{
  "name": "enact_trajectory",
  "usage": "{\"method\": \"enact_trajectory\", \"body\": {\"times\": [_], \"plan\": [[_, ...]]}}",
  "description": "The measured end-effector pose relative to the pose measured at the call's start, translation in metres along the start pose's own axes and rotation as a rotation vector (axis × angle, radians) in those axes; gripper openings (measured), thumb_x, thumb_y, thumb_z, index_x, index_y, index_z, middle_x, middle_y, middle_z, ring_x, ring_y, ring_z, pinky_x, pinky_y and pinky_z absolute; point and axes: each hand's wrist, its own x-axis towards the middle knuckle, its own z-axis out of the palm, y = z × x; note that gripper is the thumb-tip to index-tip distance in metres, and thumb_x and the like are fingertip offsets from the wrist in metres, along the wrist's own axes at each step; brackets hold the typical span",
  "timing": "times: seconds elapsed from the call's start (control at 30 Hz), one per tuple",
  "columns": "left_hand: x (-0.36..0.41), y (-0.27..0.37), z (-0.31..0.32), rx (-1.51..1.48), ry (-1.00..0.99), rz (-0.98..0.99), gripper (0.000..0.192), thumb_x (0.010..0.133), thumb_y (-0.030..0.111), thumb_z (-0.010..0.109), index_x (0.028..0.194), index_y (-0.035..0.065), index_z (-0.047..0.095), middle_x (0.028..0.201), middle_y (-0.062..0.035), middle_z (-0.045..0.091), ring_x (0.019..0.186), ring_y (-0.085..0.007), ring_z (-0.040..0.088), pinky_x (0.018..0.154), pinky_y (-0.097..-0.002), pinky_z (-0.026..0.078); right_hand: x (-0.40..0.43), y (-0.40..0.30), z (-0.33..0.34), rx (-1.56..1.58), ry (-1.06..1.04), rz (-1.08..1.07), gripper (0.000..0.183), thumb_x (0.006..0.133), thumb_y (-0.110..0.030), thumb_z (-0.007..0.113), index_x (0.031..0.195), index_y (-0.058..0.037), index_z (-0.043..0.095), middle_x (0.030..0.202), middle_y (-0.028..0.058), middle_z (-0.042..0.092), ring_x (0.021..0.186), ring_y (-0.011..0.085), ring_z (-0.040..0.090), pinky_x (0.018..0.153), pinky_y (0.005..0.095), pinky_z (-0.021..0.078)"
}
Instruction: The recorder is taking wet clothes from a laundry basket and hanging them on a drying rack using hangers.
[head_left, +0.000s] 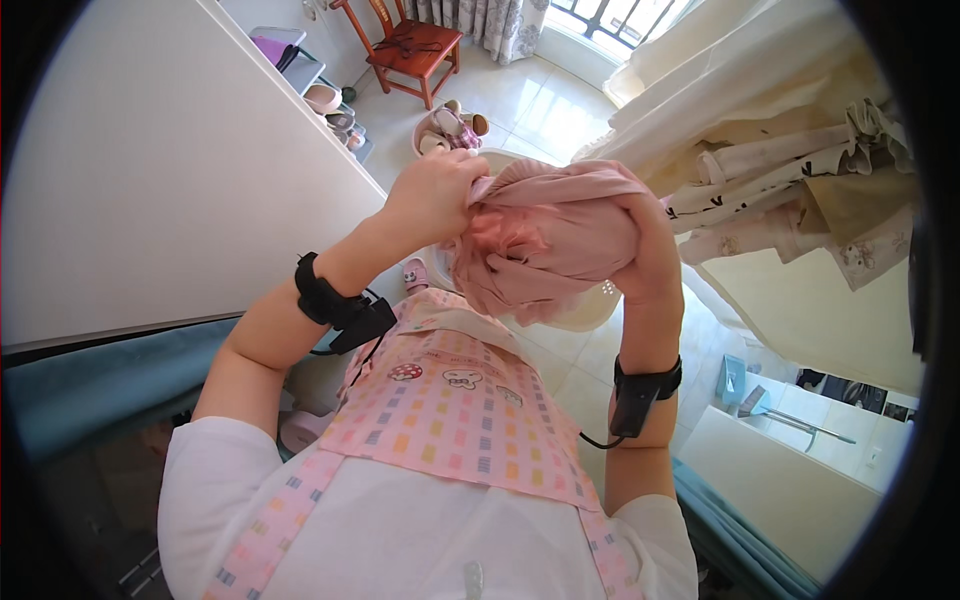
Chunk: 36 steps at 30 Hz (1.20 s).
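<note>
A bunched piece of pink fabric (577, 232), apparently a garment, hangs between my hands at chest height. My left hand (442, 187) grips its gathered edge on the left. On the right, my right hand (646, 262) reaches into the folds, and its fingers are hidden by the cloth. A lighter coral, frilly patch (510, 229) shows within the pink folds. Below the fabric stands a cream plastic basket (592, 313) with small holes in its wall, largely covered from view.
Hanging clothes (795, 187) and a cream curtain (690, 82) crowd the right. A white panel (187, 172) fills the left. Ahead are a red wooden chair (412, 49), a tub of shoes (450, 127) and a shoe rack (330, 97). A broom (757, 405) and dustpan (730, 380) appear lower right.
</note>
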Motion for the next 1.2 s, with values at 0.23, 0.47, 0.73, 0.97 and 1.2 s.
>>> {"method": "enact_trajectory", "body": {"times": [0.23,0.47,0.73,0.97,1.2], "plan": [[-0.001,-0.007,-0.011,-1.841,-0.401,-0.432,0.031,0.075,0.014,0.050,0.104,0.0040,0.052,0.090,-0.0057,0.056,0.089,-0.0166,0.053,0.078,-0.0290,0.043,0.007,-0.001,-0.039,-0.394,0.109,-0.051,0.021,0.078,-0.011,0.052,0.095,0.0013,0.052,0.090,0.0083,0.055,0.080,0.0140,0.053,0.070,0.0251,0.0439],[0.017,0.032,-0.033,-2.215,-0.466,-0.346,0.020,0.080,0.011,0.043,0.093,-0.0007,0.052,0.089,-0.0136,0.058,0.078,-0.0197,0.059,0.070,-0.0296,0.050,-0.007,0.027,-0.013,-0.636,0.003,-0.323,0.024,0.081,-0.010,0.053,0.102,0.0002,0.049,0.093,0.0036,0.054,0.090,0.0104,0.049,0.079,0.0244,0.0385],[0.011,-0.020,-0.020,-1.760,-0.372,-0.456,0.037,0.081,0.017,0.050,0.113,-0.0003,0.041,0.105,-0.0117,0.051,0.092,-0.0195,0.054,0.082,-0.0320,0.043,-0.009,0.017,-0.037,0.052,0.122,-0.153,0.030,0.086,-0.017,0.039,0.109,0.0009,0.046,0.110,0.0105,0.050,0.098,0.0200,0.050,0.083,0.0282,0.0409],[-0.012,-0.009,-0.007,-1.142,-0.400,-0.238,0.043,0.079,0.021,0.057,0.113,0.0012,0.040,0.104,-0.0074,0.048,0.091,-0.0120,0.049,0.077,-0.0245,0.042,-0.010,0.013,0.002,0.254,0.003,-0.244,0.025,0.088,-0.010,0.039,0.112,-0.0041,0.041,0.108,0.0093,0.048,0.099,0.0187,0.050,0.080,0.0316,0.0460],[-0.001,0.030,0.009,-1.338,-0.318,-0.008,0.035,0.084,0.018,0.047,0.114,0.0026,0.041,0.106,-0.0053,0.048,0.097,-0.0143,0.049,0.080,-0.0263,0.042,-0.002,0.032,0.016,-0.334,-0.026,-0.433,0.026,0.077,0.003,0.041,0.101,0.0026,0.050,0.095,0.0063,0.053,0.090,0.0129,0.052,0.079,0.0232,0.0402]]}}
